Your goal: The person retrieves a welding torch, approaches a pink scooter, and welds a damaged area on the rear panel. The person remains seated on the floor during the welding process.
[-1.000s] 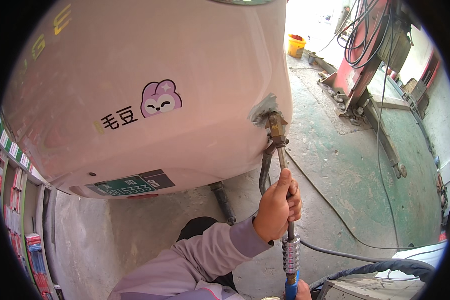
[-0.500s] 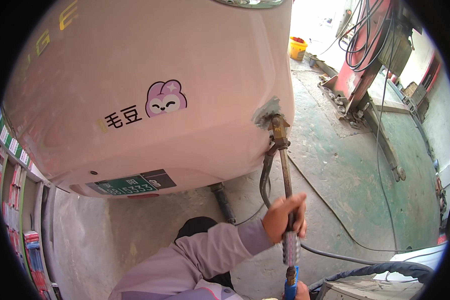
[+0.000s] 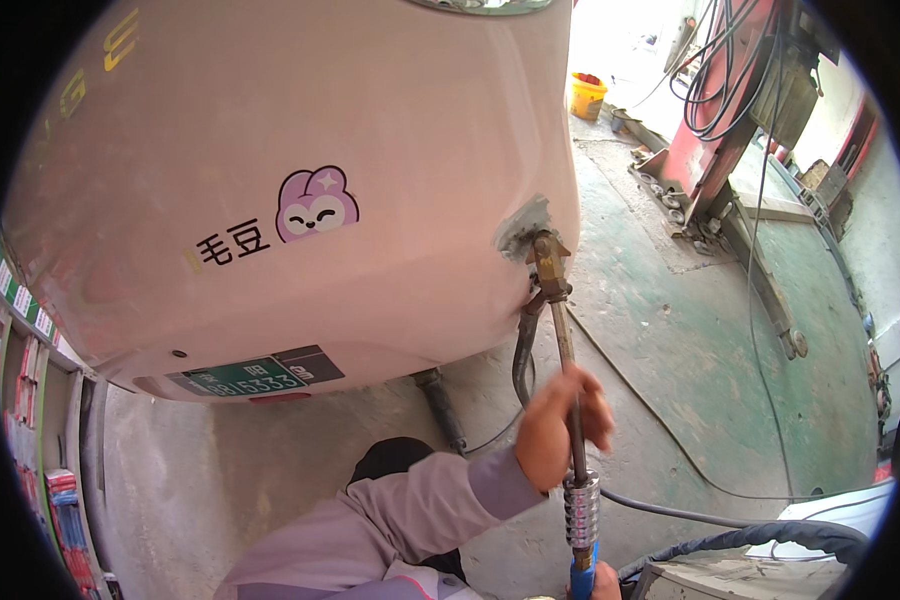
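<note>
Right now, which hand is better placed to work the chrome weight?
Probably left: the left hand grips the rod just above the chrome weight; the right hand barely shows by the blue handle.

Car body panel [image 3: 300, 130]: glossy pink paint, smooth; bare grey metal patch [image 3: 523, 222] sanded matt. Pulling rod [image 3: 562, 340]: dull, rusty steel; ribbed collar [image 3: 581, 508] bright chrome. Sleeve [image 3: 410, 510]: matt cloth. Floor [image 3: 690, 370]: rough, worn green-painted concrete.

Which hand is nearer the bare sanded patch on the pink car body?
Left hand, gripping the rod below the sanded patch. The right hand sits lower, at the tool's blue handle.
</note>
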`<action>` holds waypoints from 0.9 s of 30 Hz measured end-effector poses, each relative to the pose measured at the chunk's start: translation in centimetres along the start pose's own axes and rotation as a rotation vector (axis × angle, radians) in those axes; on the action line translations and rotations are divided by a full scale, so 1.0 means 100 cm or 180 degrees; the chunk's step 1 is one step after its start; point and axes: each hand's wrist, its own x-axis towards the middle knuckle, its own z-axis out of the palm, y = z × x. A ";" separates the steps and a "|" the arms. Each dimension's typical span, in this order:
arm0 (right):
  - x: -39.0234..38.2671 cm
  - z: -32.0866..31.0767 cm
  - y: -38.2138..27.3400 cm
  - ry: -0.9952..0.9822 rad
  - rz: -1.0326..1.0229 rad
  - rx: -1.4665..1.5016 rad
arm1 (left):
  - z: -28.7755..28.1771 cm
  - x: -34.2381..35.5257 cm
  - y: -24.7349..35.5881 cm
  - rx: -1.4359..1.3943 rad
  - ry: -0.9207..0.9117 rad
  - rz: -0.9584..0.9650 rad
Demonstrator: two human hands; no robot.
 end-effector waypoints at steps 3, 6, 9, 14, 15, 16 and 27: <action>-0.005 0.002 0.008 0.0024 -0.0039 -0.0069 | 0.006 0.014 0.033 -0.0830 -0.0672 -0.0405; -0.009 0.007 0.015 0.0131 -0.0121 -0.0306 | 0.009 0.026 0.048 -0.1424 -0.2492 -0.0746; -0.012 0.008 0.012 0.0160 -0.0075 -0.0283 | 0.011 0.025 0.041 -0.1176 -0.2100 -0.0776; -0.011 0.000 -0.006 0.0011 0.0091 0.0271 | 0.024 0.007 0.018 0.0357 -0.0030 0.0402; -0.010 -0.001 -0.010 0.0031 -0.0070 0.0108 | 0.027 0.005 0.018 0.0385 0.0061 0.0351; -0.008 -0.001 -0.013 0.0054 -0.0121 -0.0035 | 0.028 0.003 0.020 0.0397 0.0067 0.0332; 0.003 -0.002 -0.035 0.0064 0.0254 0.0538 | 0.027 0.003 0.030 0.0316 -0.0075 0.0314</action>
